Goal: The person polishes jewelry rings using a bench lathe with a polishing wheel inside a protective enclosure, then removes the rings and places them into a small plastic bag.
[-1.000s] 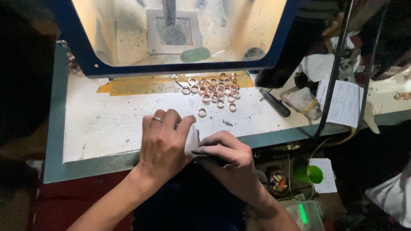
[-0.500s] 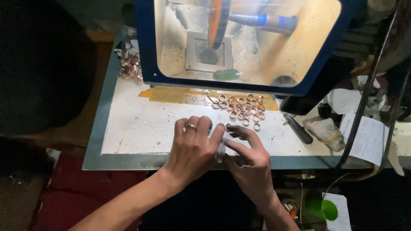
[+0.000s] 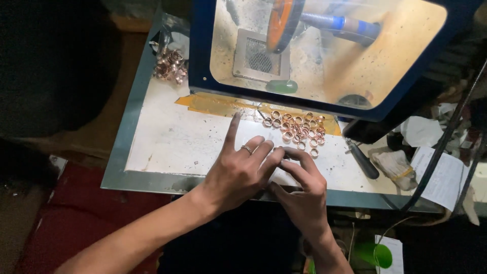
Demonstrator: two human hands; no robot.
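Head view: both hands, left (image 3: 238, 175) and right (image 3: 302, 190), pinch something hidden at the desk (image 3: 172, 139) edge, rings (image 3: 297, 129) just beyond their fingertips.

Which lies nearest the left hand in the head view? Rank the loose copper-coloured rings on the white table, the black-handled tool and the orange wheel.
From the left hand:
1. Copper-coloured rings, just beyond the fingertips.
2. Black-handled tool, to the right.
3. Orange wheel, farthest, inside the blue cabinet.
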